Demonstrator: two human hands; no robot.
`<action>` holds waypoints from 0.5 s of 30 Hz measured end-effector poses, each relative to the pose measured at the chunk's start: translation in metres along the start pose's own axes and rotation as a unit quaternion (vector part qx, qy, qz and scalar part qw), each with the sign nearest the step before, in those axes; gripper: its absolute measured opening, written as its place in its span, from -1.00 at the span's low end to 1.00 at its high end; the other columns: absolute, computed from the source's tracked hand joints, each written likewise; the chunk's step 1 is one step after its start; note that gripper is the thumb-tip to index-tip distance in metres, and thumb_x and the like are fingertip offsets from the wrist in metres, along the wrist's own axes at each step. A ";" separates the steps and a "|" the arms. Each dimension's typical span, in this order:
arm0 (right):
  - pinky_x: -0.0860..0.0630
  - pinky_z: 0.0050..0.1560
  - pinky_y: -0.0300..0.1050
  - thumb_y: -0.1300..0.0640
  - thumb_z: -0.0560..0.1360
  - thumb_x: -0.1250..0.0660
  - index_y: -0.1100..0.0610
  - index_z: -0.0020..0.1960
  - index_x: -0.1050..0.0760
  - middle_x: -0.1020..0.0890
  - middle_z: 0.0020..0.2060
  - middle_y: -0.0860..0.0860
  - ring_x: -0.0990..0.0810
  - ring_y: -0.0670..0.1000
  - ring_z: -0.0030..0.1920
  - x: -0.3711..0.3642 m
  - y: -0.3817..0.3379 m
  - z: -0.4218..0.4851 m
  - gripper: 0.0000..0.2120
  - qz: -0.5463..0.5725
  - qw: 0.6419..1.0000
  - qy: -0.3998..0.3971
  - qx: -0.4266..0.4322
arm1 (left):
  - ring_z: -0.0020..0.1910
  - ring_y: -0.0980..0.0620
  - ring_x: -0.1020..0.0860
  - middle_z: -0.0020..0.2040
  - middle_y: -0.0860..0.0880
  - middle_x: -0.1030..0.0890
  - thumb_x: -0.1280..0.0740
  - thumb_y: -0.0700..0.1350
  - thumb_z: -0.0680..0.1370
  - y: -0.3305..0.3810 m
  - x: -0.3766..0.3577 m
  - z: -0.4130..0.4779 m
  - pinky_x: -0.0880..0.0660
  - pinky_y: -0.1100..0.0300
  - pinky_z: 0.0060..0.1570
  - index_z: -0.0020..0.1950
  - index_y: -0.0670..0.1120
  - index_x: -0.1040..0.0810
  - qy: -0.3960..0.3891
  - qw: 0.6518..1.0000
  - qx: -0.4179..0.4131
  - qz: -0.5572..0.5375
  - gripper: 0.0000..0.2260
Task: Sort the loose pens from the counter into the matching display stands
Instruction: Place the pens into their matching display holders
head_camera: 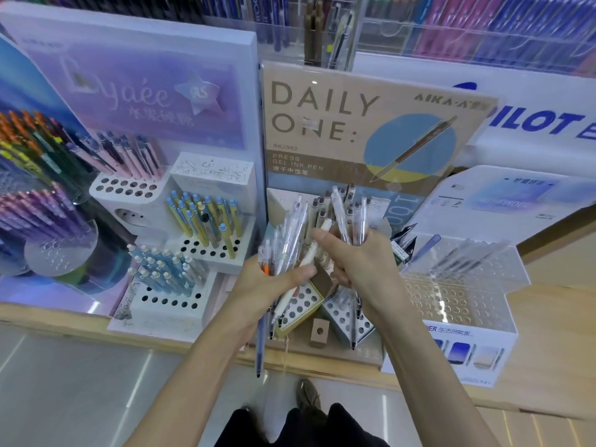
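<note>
pens (292,230): two bunches, count unclear, held above counter (554,311) edge | left hand (271,282) grips one bunch, right hand (364,262) the other | 12 o'clock: stand (322,124) "DAILY ONE: PRESS GEL INK PEN" | 2 o'clock: "PILOT" sign (532,124)

There are clear pens (292,233), one cream pen (308,258) — a tan stand (322,91).

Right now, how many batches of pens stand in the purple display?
3. Pink pens at the back left, yellow pens on the middle tier, pale blue pens at the front; none looks hidden in the purple display.
</note>
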State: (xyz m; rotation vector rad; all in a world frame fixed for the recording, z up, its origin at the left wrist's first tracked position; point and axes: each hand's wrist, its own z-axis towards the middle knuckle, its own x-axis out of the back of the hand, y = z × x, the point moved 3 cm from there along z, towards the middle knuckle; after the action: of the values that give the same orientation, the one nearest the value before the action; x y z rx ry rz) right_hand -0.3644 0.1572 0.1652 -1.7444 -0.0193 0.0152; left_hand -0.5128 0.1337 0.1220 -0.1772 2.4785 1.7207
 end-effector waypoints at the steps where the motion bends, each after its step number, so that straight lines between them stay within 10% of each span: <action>1: -0.22 -0.57 -0.31 0.17 0.46 -0.44 0.03 -0.44 -0.44 -0.35 -0.63 -0.11 -0.24 -0.11 -0.64 0.002 -0.001 0.000 -0.66 -0.008 1.000 0.012 0.007 | -0.32 0.11 -0.66 -0.30 0.03 -0.69 -0.55 0.07 0.10 0.000 -0.003 0.000 -0.53 0.33 -0.35 0.00 -0.08 -0.59 0.001 1.000 0.000 0.007 -0.48; 5: -0.23 -0.58 -0.28 0.16 0.49 -0.41 0.15 -0.37 -0.50 -0.43 -0.54 0.07 -0.24 -0.06 -0.62 0.025 -0.009 -0.004 -0.73 0.002 0.999 0.042 0.021 | -0.20 0.02 -0.66 -0.22 -0.05 -0.69 -0.48 0.26 0.12 -0.006 -0.009 0.003 -0.56 0.14 -0.12 0.03 -0.14 -0.60 0.039 0.999 0.022 0.021 -0.35; 7: -0.21 -0.58 -0.29 0.13 0.48 -0.42 0.15 -0.34 -0.52 -0.40 -0.53 0.11 -0.22 -0.05 -0.60 0.049 -0.015 -0.004 -0.76 0.007 0.996 0.079 0.036 | -0.22 0.03 -0.64 -0.25 -0.09 -0.68 -0.48 0.18 0.27 -0.007 -0.011 0.005 -0.49 0.02 0.06 -0.14 -0.06 -0.67 0.049 0.998 0.028 0.023 -0.65; 15: -0.24 -0.50 -0.27 0.05 0.50 -0.40 0.09 -0.40 -0.37 -0.37 -0.61 -0.11 -0.28 -0.14 -0.57 0.073 0.002 0.020 -0.64 -0.180 0.962 0.177 0.108 | -0.40 0.11 -0.56 -0.39 0.02 -0.61 -0.38 -0.12 0.52 -0.005 -0.019 0.011 -0.50 0.19 -0.21 -0.25 -0.11 -0.60 0.066 0.998 0.000 0.019 -0.84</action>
State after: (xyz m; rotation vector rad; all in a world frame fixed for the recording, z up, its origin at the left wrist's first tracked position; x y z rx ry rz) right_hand -0.2919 0.1781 0.1598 -1.4818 -0.0707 -0.5420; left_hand -0.4926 0.1430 0.1163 -0.2529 2.5897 1.7801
